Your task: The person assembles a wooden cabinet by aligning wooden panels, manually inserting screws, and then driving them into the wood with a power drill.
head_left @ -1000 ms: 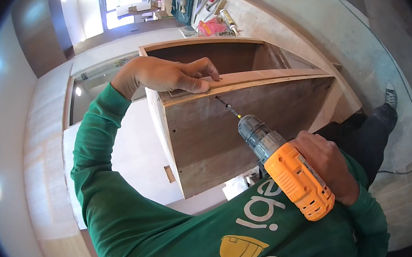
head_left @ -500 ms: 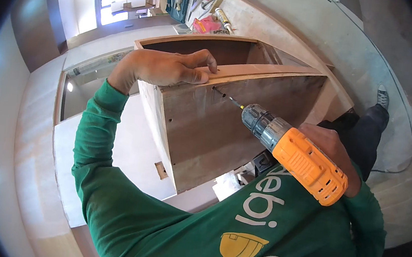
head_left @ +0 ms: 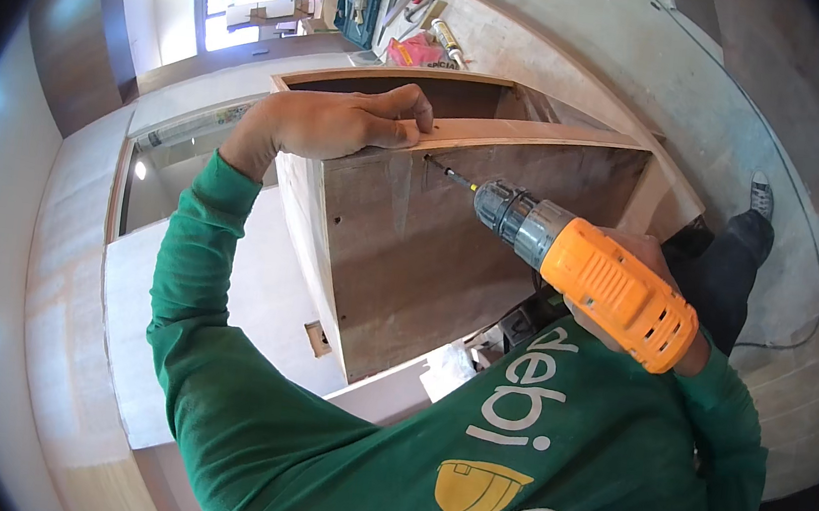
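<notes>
An orange cordless drill (head_left: 615, 292) with a grey and black chuck is gripped by my right hand (head_left: 641, 252), mostly hidden behind it. Its thin bit (head_left: 458, 178) points up and left, lined up with a dark screw (head_left: 435, 163) whose tip meets the brown plywood side panel (head_left: 471, 242) close to its upper edge. My left hand (head_left: 343, 129) rests over the near left corner of the wooden box, thumb and curled fingers closed on the light wooden strip (head_left: 532, 134) along the panel's top. Small holes show in the panel's left part.
Behind the box, a worktop holds a pink bag (head_left: 416, 52), a sealant tube (head_left: 447, 40), hand tools and a teal tool case (head_left: 357, 11). A cable (head_left: 812, 228) curves over the floor at right, beside my shoe (head_left: 760, 196). A white cutout panel (head_left: 267, 280) lies left.
The drill has moved slightly up and left, bringing the screw from just off the panel to its surface. My left hand has stayed on the box's top edge.
</notes>
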Action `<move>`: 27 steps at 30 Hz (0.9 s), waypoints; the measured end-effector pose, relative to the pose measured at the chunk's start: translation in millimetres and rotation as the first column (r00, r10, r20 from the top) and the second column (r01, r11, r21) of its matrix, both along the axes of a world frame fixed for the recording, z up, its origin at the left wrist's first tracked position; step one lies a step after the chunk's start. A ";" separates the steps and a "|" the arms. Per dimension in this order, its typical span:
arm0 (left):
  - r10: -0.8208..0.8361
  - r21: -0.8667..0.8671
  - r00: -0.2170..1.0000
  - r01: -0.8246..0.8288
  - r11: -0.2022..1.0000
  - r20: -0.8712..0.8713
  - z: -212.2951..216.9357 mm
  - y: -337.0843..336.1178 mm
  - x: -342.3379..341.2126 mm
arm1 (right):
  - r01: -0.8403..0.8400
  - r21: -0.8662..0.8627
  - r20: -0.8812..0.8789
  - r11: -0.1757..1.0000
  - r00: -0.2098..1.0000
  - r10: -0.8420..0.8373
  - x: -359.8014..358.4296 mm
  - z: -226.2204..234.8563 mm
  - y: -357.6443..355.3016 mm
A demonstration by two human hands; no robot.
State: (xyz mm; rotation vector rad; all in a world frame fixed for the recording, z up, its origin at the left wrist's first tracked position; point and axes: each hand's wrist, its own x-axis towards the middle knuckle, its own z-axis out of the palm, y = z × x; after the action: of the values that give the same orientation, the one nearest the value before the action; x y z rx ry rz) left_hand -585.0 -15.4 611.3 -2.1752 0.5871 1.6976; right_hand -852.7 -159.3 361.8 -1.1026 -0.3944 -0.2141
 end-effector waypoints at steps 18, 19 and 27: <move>0.031 0.045 0.997 -0.027 0.999 -0.072 3.1 -10.1 4.7 | 0.011 -0.121 0.031 0.993 1.000 -0.008 2.3 1.5 -7.7; 0.021 0.010 0.992 -0.020 1.000 -0.123 3.2 -9.2 6.8 | 0.012 -0.121 0.037 0.993 0.999 -0.008 1.6 1.5 -8.1; 0.046 0.040 0.996 -0.043 0.998 -0.081 1.1 -2.6 12.0 | 0.020 -0.132 0.035 0.991 0.999 -0.016 3.5 3.0 -7.8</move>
State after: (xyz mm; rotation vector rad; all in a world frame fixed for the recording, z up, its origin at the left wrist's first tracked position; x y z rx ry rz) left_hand -573.0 -18.0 612.4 -2.1161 0.5268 1.8130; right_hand -849.1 -167.0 364.8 -1.2344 -0.4341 -0.2257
